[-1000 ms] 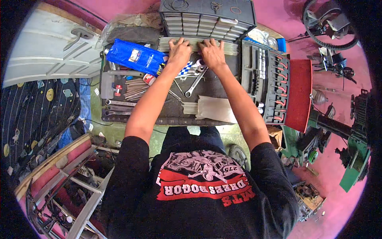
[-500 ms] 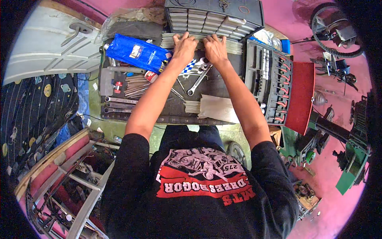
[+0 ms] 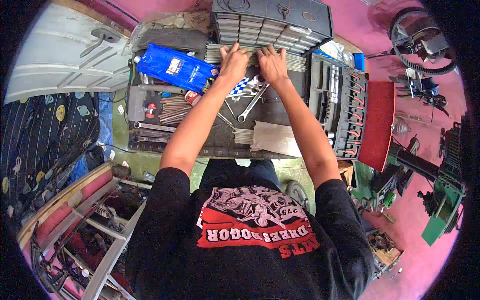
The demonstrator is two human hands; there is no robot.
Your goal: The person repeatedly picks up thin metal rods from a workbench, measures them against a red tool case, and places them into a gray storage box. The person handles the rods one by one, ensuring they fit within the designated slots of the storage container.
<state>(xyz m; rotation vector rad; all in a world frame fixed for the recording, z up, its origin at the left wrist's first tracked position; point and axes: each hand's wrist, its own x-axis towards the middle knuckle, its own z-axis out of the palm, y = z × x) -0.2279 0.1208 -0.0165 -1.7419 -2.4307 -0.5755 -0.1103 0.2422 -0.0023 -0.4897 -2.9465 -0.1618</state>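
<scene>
A row of thin grey welding rods (image 3: 297,62) lies across the far part of the workbench, just in front of a drawer cabinet. Both my hands rest on it side by side, fingers bent over the rods. My left hand (image 3: 234,64) grips left of the middle, and my right hand (image 3: 272,66) grips a little to the right. The fingertips are partly hidden behind the knuckles. Nearer me, more grey rods (image 3: 244,136) stick out of a pale paper wrapper (image 3: 275,137). A combination wrench (image 3: 251,106) lies between my forearms.
The small-drawer cabinet (image 3: 272,25) stands behind the rods. A blue packet (image 3: 175,67) and copper-coloured rods (image 3: 175,109) lie left, with several wrenches (image 3: 152,132) near the front edge. On the right is an open red toolbox (image 3: 378,122) with sockets and red-handled tools.
The whole view has shifted slightly, so the bench sits a little lower in it. My hands stay on the welding rods in nearly the same place.
</scene>
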